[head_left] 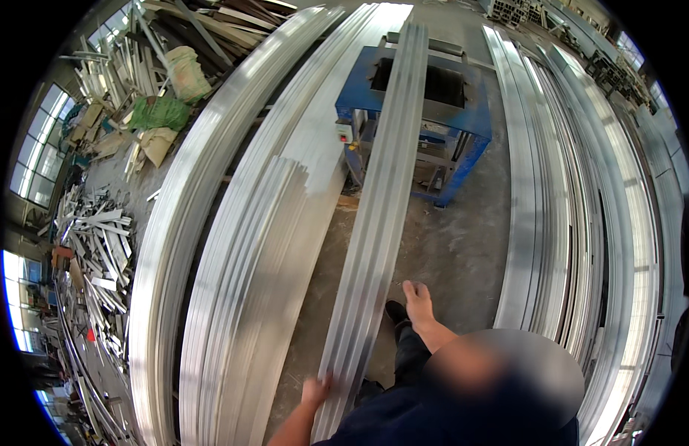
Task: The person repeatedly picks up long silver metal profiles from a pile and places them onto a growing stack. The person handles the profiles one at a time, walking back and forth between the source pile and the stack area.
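Observation:
A long strip of silver metal profiles [385, 178], ribbed along its length, runs from the lower edge up over a blue machine table [352, 82]. My left hand [316, 390] is at the left edge of its near end, with fingers bent over that edge. To the right of the strip, and apart from it, my right hand [417, 303] hangs over the floor with its fingers extended and nothing in them. A blurred patch hides part of my right arm. Beneath the right hand, a dark shoe [395, 312] shows beside the strip.
Stacks of long silver profiles lie on my left [233, 245] and right [534, 208]. The table carries a control box with a red switch [345, 137]. Metal offcuts [106, 238] heap at far left, near green [160, 114] and pale sacks [187, 74]. Concrete floor [456, 253] separates table and right stack.

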The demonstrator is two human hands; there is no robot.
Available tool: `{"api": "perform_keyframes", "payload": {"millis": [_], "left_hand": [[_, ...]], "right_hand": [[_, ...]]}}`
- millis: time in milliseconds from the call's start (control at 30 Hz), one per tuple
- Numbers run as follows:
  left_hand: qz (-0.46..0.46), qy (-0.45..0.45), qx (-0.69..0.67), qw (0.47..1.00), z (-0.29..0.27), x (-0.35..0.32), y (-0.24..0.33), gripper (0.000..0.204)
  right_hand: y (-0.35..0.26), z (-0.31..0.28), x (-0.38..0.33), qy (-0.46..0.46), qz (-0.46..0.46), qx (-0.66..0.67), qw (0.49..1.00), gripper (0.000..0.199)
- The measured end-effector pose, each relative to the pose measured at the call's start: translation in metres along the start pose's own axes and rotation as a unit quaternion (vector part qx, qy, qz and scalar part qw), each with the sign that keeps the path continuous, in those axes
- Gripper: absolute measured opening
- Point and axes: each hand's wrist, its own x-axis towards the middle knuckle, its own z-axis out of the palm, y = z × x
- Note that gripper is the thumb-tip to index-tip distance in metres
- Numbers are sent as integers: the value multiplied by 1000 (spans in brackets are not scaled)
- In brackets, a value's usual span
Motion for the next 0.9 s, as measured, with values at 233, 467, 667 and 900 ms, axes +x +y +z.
{"api": "perform_keyframes", "payload": {"millis": [233,467,667,900], "left_hand": [[45,108,-99,988,-127,245,370,89],[208,128,-111,963,-222,352,649,93],[219,109,-61,968,-276,402,654,96],[124,91,-58,986,-208,335,497,102]], "right_hand": [[15,-154,55,130,111,97,981,38],[101,-284,16,225,162,156,948,32],[92,-244,34,158,204,122,958,35],[-14,-166,159,19,54,-37,998,33]]}}
